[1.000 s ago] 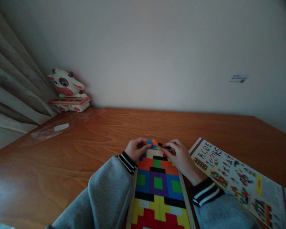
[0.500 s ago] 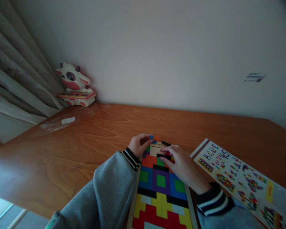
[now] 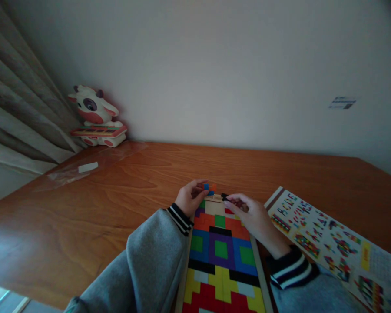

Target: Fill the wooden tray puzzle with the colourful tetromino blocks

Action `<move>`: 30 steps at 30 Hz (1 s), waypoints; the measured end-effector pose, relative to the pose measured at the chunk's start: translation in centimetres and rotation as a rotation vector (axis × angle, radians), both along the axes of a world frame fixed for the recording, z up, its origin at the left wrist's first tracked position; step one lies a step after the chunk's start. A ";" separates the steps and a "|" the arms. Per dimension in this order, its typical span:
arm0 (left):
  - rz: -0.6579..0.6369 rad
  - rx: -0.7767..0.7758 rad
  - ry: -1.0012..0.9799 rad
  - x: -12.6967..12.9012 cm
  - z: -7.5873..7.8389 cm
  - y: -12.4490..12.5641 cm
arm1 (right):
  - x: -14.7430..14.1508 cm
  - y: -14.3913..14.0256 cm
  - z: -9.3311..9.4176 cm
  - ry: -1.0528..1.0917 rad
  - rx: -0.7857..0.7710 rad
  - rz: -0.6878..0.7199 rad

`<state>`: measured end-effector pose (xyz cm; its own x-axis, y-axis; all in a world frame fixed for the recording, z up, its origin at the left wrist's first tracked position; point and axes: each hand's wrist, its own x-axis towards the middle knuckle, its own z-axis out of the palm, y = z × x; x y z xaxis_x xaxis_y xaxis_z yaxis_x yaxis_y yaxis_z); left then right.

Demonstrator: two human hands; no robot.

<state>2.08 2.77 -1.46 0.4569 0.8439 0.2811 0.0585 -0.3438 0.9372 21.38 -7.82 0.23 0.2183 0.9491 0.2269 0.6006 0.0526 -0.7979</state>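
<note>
A wooden tray puzzle (image 3: 180, 280) filled with colored flat blocks lies in front of me. At its top left corner my left hand (image 3: 192, 196) is closed, with thumb and fingers around a small blue block (image 3: 211, 193). An orange block (image 3: 213, 188) shows right beside the blue one. My right hand (image 3: 247, 211) pinches a black block (image 3: 226, 198) at the tray's top edge; more black shows just behind its fingertips. Bare wood (image 3: 213, 208) shows in the tray's upper part, between the two hands. The right hand hides the tray's upper right corner.
A printed pattern sheet (image 3: 326, 234) lies on the wooden table (image 3: 143, 174) to the right. A toy cow with a keyboard (image 3: 97, 117) stands at the back left by the curtain (image 3: 22, 108). Clear plastic with a white label (image 3: 87, 167) lies in front of it. The wall (image 3: 215, 78) rises behind.
My right hand has lifted a black block out of the tray's upper part and moved it up to the top edge. The left hand has stayed put. The view has shifted slightly.
</note>
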 end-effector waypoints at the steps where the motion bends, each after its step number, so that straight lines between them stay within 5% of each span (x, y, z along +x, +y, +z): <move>1: 0.004 -0.017 -0.002 0.1 0.0 0.0 | 0.6 0.1 -0.1 -0.007 0.017 -0.066; 9: 0.156 0.146 0.108 -0.9 0.3 0.6 | 3.7 0.6 -1.3 -0.333 0.123 -0.223; 14: 0.305 0.294 0.364 -3.5 0.5 2.1 | 2.4 0.3 -0.6 -0.474 0.202 -0.079; 18: 0.304 0.418 0.569 -4.4 0.2 2.7 | 0.9 -0.2 0.0 -0.483 0.151 0.045; 23: 0.336 0.591 0.588 -3.4 0.4 1.4 | 0.6 -0.4 0.0 -0.431 0.081 0.069; 30: 0.258 0.518 0.573 -1.3 0.8 -1.1 | 1.1 -0.4 0.4 -0.405 0.071 0.088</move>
